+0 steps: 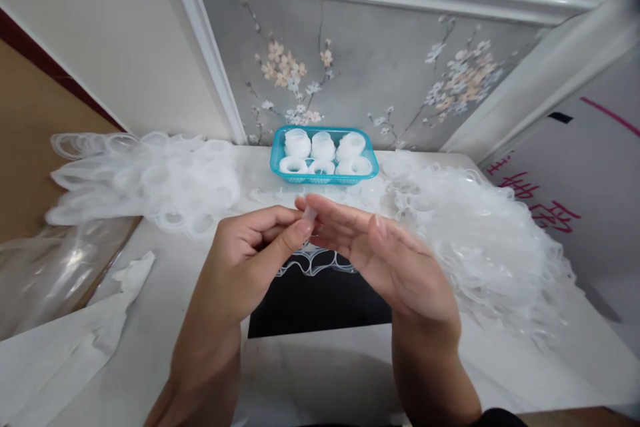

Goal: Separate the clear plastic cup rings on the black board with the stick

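**Clear plastic piece** [309, 213]: small and pale, held in the air above the middle of the worktop [165, 320], over the far edge of the black mat [320, 307].

**Hands:** Your left hand [250, 260] has its fingers curled, with thumb and forefinger pinched on the piece. Your right hand [395, 260] has its fingers stretched out, tips meeting the piece. I cannot tell whether they grip it or only touch it.

**Risks, as judged:**
- The pinch sits on very little material. If it slips, the piece drops among the loose rings [315, 261] on the mat just below. Clear on clear would be hard to find there.
- The plastic looks thin. A hard squeeze or a twist between both hands could crease or tear it.
- The right heap of clear rings [480, 240] lies just beside your right wrist, toward the right edge. A sweep of the forearm could drag some off.
- The left heap [150, 180] is well apart, near the far left corner, so the risk there is low.
- The blue basket [277, 159] holding white stacks [323, 145] sits at the far edge. A careless forward reach could knock it.
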`<state>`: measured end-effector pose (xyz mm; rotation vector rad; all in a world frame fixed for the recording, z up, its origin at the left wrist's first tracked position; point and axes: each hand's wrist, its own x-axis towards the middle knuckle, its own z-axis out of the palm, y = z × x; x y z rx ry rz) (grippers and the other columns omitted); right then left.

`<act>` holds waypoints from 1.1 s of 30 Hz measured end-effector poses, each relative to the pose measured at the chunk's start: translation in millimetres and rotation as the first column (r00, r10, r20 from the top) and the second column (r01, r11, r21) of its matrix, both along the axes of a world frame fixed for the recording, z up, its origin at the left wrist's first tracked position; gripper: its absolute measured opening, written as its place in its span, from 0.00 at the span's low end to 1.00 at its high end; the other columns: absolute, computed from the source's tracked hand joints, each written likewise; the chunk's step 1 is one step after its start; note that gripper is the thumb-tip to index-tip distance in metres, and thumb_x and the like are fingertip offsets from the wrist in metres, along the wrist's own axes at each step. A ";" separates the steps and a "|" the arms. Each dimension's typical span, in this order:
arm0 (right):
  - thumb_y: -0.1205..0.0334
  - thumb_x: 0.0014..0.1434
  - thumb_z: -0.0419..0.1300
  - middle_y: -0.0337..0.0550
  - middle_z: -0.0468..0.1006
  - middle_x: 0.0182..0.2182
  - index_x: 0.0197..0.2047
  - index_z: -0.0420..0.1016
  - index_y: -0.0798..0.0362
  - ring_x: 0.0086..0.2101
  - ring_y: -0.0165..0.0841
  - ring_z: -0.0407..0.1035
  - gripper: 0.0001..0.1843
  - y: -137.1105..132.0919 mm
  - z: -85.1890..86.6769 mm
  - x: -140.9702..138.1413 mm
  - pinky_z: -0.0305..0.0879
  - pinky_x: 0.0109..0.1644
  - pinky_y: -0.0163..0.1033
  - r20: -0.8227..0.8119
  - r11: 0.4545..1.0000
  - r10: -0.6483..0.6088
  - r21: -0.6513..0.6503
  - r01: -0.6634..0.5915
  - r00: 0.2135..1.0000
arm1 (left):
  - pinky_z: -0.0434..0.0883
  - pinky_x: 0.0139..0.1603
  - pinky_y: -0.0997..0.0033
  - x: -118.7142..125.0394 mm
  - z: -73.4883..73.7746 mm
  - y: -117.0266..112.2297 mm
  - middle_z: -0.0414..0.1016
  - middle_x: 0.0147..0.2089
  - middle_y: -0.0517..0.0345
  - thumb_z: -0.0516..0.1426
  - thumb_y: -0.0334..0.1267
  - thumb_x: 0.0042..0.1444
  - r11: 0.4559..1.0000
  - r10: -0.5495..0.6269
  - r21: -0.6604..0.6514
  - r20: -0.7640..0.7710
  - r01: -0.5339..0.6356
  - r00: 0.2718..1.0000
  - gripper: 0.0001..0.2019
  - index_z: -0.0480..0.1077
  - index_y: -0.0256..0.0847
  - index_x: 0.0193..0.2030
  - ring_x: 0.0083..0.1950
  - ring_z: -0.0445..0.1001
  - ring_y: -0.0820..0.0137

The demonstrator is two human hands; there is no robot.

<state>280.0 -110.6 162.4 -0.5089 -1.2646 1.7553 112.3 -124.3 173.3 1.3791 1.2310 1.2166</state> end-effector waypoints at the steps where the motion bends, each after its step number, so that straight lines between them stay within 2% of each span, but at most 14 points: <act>1: 0.47 0.64 0.51 0.43 0.68 0.60 0.55 0.72 0.46 0.59 0.40 0.61 0.21 0.3 0.5 -0.1 0.58 0.63 0.52 -0.011 1.000 0.023 -0.016 -0.023 1.000 | 0.52 0.18 0.76 0.1 0.1 0.2 0.64 0.18 0.66 0.60 0.42 0.55 1.000 -0.014 0.005 -0.005 0.014 1.000 0.08 0.76 0.41 0.32 0.19 0.53 0.80; 7: 0.41 0.64 0.45 0.45 0.67 0.60 0.56 0.71 0.48 0.59 0.40 0.62 0.27 6.6 1.3 0.3 0.58 0.63 0.50 -0.063 0.987 0.123 -0.101 -0.129 0.990 | 0.55 0.21 0.78 -3.9 1.3 0.1 0.66 0.21 0.64 0.59 0.40 0.56 0.992 -0.123 -0.004 -0.084 0.123 0.989 0.07 0.76 0.41 0.32 0.21 0.57 0.79; 10: 0.34 0.61 0.42 0.44 0.67 0.60 0.55 0.70 0.45 0.59 0.40 0.62 0.32 12.4 0.6 2.8 0.61 0.61 0.50 -0.008 0.989 0.093 -0.112 -0.093 0.996 | 0.56 0.22 0.77 -5.6 3.0 -3.5 0.67 0.22 0.63 0.59 0.40 0.56 0.984 -0.175 -0.018 -0.101 0.175 0.979 0.08 0.75 0.40 0.30 0.23 0.60 0.78; 12: 0.31 0.59 0.41 0.43 0.67 0.60 0.55 0.69 0.45 0.59 0.41 0.61 0.35 16.2 0.4 5.7 0.62 0.60 0.49 0.028 0.993 0.061 -0.103 -0.058 0.998 | 0.54 0.20 0.77 -6.5 4.1 -5.9 0.64 0.19 0.63 0.58 0.41 0.56 0.978 -0.209 -0.030 -0.130 0.207 0.969 0.10 0.74 0.39 0.27 0.21 0.57 0.78; 17: 0.31 0.59 0.39 0.45 0.71 0.57 0.56 0.68 0.45 0.58 0.41 0.63 0.36 20.3 1.7 13.0 0.64 0.58 0.50 0.051 0.997 0.001 -0.083 0.003 0.999 | 0.50 0.19 0.76 -12.7 0.8 -3.2 0.56 0.17 0.65 0.57 0.42 0.56 0.892 -0.452 -0.126 -0.244 0.434 0.858 0.13 0.73 0.38 0.25 0.20 0.52 0.78; 20: 0.33 0.60 0.41 0.45 0.76 0.51 0.58 0.64 0.44 0.54 0.43 0.68 0.34 17.2 2.0 14.7 0.67 0.53 0.52 0.089 0.997 -0.027 -0.064 0.033 0.996 | 0.50 0.20 0.76 -17.6 -6.0 2.3 0.55 0.19 0.64 0.55 0.43 0.58 0.841 -0.542 -0.186 -0.294 0.509 0.788 0.14 0.73 0.38 0.26 0.21 0.51 0.78; 22: 0.36 0.61 0.46 0.45 0.79 0.46 0.60 0.61 0.42 0.49 0.43 0.72 0.30 13.6 1.0 15.2 0.69 0.49 0.53 0.113 0.998 -0.047 -0.028 0.050 0.992 | 0.50 0.20 0.76 -20.3 -10.7 5.8 0.57 0.20 0.64 0.54 0.44 0.59 0.819 -0.573 -0.206 -0.300 0.535 0.762 0.14 0.75 0.38 0.30 0.21 0.51 0.78; 24: 0.42 0.61 0.52 0.44 0.80 0.40 0.58 0.61 0.43 0.44 0.42 0.75 0.25 9.6 -0.3 15.7 0.70 0.46 0.52 0.122 0.998 -0.056 0.013 0.055 0.991 | 0.50 0.20 0.76 -22.7 -14.3 9.1 0.58 0.20 0.63 0.54 0.44 0.59 0.822 -0.569 -0.223 -0.291 0.524 0.769 0.13 0.76 0.39 0.36 0.22 0.51 0.77; 26: 0.50 0.60 0.57 0.43 0.81 0.35 0.53 0.63 0.46 0.41 0.41 0.76 0.20 6.0 -0.7 16.2 0.70 0.44 0.50 0.130 0.998 -0.052 0.033 0.048 0.990 | 0.50 0.21 0.77 -24.8 -16.3 12.2 0.59 0.21 0.63 0.55 0.44 0.59 0.847 -0.527 -0.244 -0.258 0.473 0.810 0.13 0.76 0.40 0.42 0.23 0.52 0.77; 30: 0.59 0.61 0.59 0.41 0.82 0.30 0.45 0.61 0.48 0.37 0.37 0.76 0.12 1.5 2.6 15.6 0.69 0.45 0.46 0.151 0.999 -0.026 0.023 0.023 0.988 | 0.50 0.20 0.78 -25.6 -15.6 16.5 0.58 0.20 0.65 0.55 0.43 0.58 0.926 -0.324 -0.227 -0.075 0.300 0.943 0.19 0.72 0.39 0.54 0.21 0.52 0.79; 33: 0.61 0.60 0.60 0.40 0.82 0.30 0.45 0.59 0.48 0.36 0.35 0.76 0.13 0.7 4.6 13.2 0.69 0.44 0.43 0.212 1.000 -0.011 0.011 0.009 0.977 | 0.49 0.18 0.79 -20.1 -11.3 15.4 0.55 0.17 0.67 0.58 0.42 0.55 0.956 -0.206 -0.197 0.080 0.218 0.975 0.24 0.69 0.36 0.57 0.19 0.51 0.80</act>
